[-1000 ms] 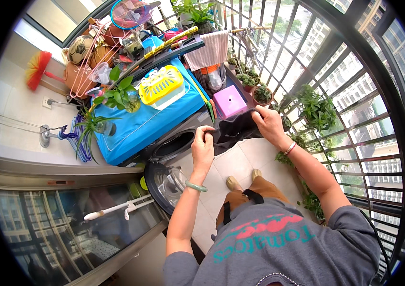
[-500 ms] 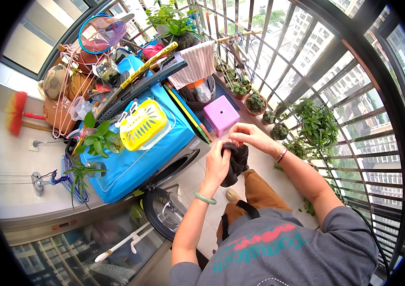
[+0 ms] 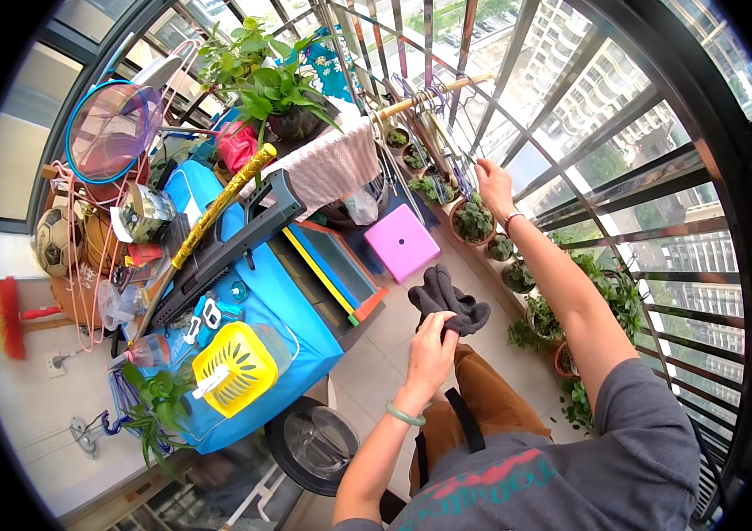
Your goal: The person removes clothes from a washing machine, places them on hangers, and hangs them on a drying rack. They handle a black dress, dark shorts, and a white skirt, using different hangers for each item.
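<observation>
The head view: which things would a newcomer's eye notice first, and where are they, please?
The pink stool stands out near the middle, with a bright yellow slotted tray lower left, above a blue cover. Just below the stool in the picture, the left hand holds a bunched dark grey cloth; the right hand reaches out below the wooden pole.

Bright daylight, strong fisheye distortion

Cloth (image 3: pixel 451 296): in left hand (image 3: pixel 431 356)
Stool (image 3: pixel 402 255): beyond the grip
Cover (image 3: pixel 310 358): left of the grip, beneath basket (image 3: pixel 236 370)
Right hand (image 3: pixel 494 186): beyond the grip, to its right
</observation>
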Available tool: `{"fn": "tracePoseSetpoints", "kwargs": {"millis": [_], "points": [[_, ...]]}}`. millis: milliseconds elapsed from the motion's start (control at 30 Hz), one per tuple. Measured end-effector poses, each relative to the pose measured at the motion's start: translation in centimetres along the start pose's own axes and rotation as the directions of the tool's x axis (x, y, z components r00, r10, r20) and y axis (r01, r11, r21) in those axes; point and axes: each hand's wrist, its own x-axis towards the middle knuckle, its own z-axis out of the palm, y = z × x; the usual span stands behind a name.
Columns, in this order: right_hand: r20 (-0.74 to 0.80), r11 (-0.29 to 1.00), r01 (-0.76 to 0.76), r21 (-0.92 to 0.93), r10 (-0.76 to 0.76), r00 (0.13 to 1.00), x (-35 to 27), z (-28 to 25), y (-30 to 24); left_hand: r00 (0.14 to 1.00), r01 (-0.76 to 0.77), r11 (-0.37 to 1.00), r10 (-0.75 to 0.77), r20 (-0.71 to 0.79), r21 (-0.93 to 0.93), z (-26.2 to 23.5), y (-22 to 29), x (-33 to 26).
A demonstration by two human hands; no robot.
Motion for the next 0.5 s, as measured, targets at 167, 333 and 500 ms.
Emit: {"fn": "tracePoseSetpoints", "kwargs": {"millis": [167, 333, 500], "points": [[0.054, 0.966, 0.035, -0.255, -0.022, 0.998, 4.6, 4.0, 3.1, 0.998, 0.031, 0.999, -0.029, 0.058, -0.030, 1.3, 0.2, 6.0], [0.120, 0.969, 0.012, -0.245, 0.018, 0.993, 6.3, 4.9, 5.5, 0.994, 0.009, 1.000, -0.009, 0.112, 0.002, 2.0, -0.3, 10.0], [0.041, 0.991, 0.038, -0.125, -0.033, 0.999, 6.0, 4.6, 5.6, 0.996, -0.010, 1.000, 0.010, 0.090, 0.005, 2.3, -0.5, 11.8]]}}
